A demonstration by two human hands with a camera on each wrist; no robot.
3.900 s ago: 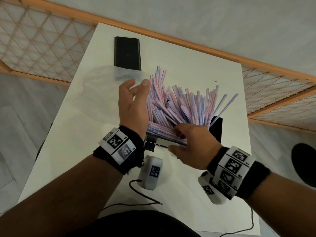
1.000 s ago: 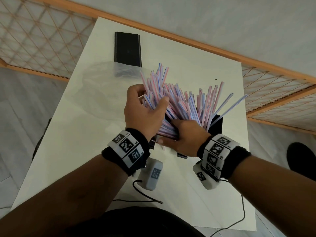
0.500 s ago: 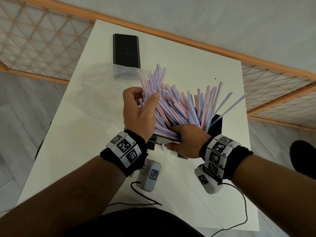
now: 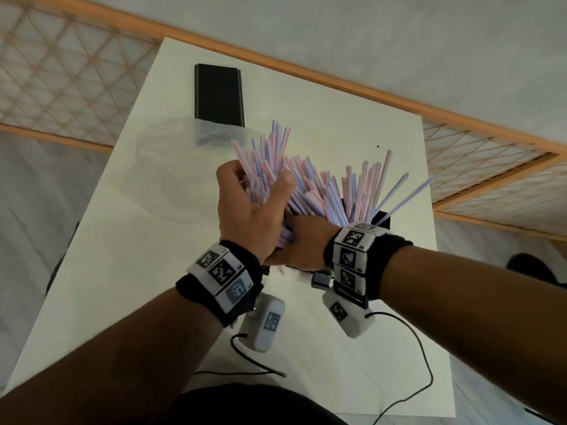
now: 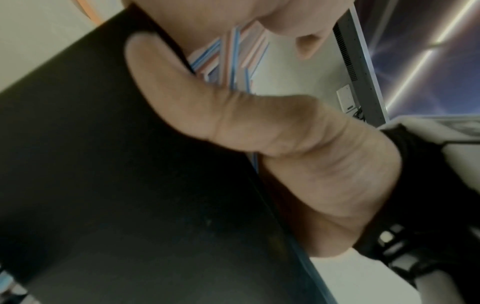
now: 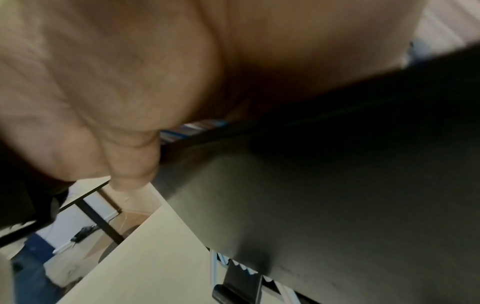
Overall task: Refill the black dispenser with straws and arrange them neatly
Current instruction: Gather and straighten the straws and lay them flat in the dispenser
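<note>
Both hands work a fanned bunch of striped straws in the black dispenser on a white table.

The left hand [image 4: 251, 216] curls fingers and thumb round a bundle of pink-and-blue straws [image 4: 310, 185] at the bunch's left side. The right hand [image 4: 302, 243] is pressed against the dispenser [image 4: 382, 220] at the straws' base; whether it grips anything I cannot tell. The straws splay outward, uneven. A flat black lid [image 4: 219, 93] lies at the table's [image 4: 129, 246] far edge, partly under clear plastic wrap [image 4: 171, 167].

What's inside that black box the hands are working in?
Pink and blue striped straws stick out of the black dispenser, fanned unevenly. The left hand and right hand cover its near side, so its bottom is hidden.
</note>
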